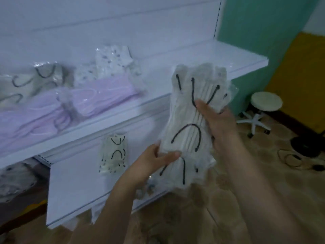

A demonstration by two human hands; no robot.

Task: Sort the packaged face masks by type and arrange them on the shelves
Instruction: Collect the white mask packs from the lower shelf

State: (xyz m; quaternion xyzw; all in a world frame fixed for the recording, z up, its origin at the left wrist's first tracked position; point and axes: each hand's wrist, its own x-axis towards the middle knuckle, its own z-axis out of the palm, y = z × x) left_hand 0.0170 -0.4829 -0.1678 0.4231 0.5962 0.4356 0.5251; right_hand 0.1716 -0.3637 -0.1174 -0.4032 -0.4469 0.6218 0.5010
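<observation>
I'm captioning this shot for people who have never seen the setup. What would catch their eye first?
First, the fanned bundle of white masks with black ear loops, held mid-frame in front of the shelving by the left hand at its lower end and the right hand along its side. Next, the purple mask packs lying on the upper shelf at left.

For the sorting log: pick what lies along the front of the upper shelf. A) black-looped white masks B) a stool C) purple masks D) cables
C: the purple masks lie along the front of the upper shelf; the white, black-looped stack is held in both hands.
</observation>
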